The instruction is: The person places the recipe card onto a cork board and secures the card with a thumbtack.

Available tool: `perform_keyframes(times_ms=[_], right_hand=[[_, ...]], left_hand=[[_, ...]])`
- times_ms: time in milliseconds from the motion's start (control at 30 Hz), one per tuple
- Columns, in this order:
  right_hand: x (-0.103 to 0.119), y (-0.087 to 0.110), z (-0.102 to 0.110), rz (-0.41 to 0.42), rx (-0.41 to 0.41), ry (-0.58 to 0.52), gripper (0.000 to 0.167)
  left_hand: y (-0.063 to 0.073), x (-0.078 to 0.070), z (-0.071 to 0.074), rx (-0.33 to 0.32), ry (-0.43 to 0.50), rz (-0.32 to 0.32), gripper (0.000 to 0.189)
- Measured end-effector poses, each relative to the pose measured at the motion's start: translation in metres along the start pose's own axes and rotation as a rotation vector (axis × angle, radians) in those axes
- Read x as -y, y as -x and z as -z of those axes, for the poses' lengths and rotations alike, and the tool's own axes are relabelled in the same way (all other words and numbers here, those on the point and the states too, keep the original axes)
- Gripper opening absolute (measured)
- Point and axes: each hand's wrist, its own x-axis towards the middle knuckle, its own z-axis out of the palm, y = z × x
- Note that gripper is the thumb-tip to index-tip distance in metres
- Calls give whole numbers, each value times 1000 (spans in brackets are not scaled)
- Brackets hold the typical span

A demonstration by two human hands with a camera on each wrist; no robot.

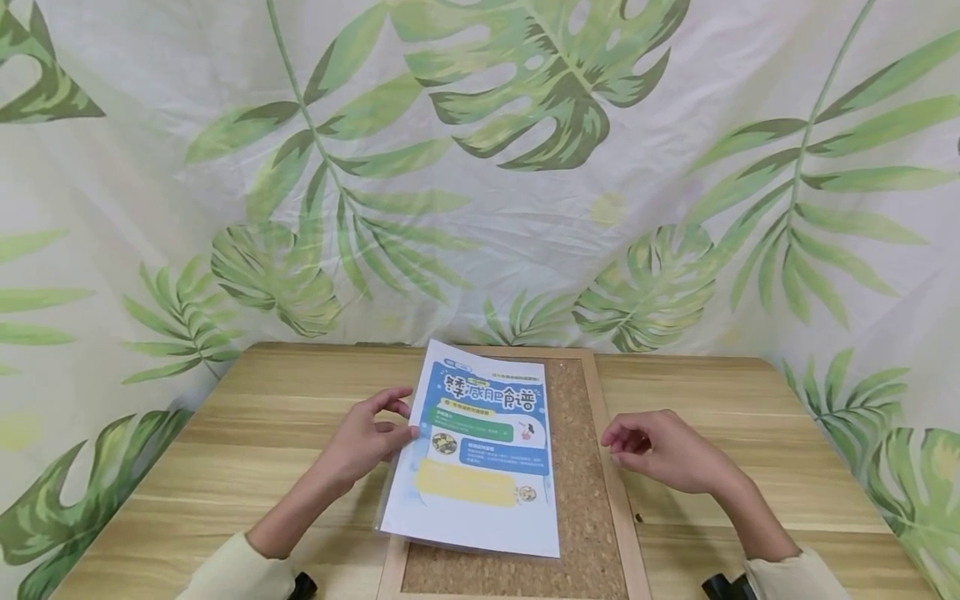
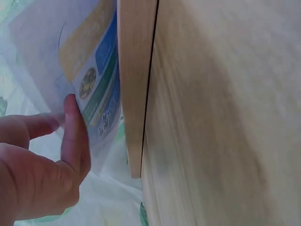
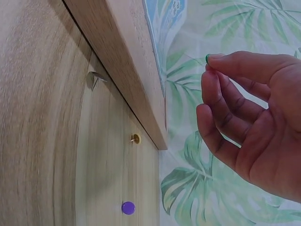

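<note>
My left hand pinches the left edge of a printed sheet with blue, green and yellow panels. The sheet lies over a wood-framed cork board, slightly tilted, its left edge reaching past the frame. In the left wrist view, the thumb and a finger meet at the sheet's edge, with the sheet raised beside the frame. My right hand is just right of the board. In the right wrist view its thumb and fingertips pinch a small green thumbtack, mostly hidden by the fingers.
Beside the frame on the wooden table lie a gold thumbtack, a purple thumbtack and a small silvery piece. Behind the table hangs a leaf-patterned cloth.
</note>
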Motion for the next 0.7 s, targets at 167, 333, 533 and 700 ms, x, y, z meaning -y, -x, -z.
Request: perform_keyframes(times_ms=[167,333,533,700], right_hand=[[4,-3,-1,-13,1,5,8],[6,-8,-3,-15,4,12,8],[8,-15,-6,-14,6,11,8],[11,-28,-8,-8,11,26,7]], left_hand=[[-6,-1,-9,67,-11,6,64],[-10,-1,-15,129,-18,-10,68],[-15,-2,-22,139,-137,-24,71],[-17,0,-27,188,-222,-48,74]])
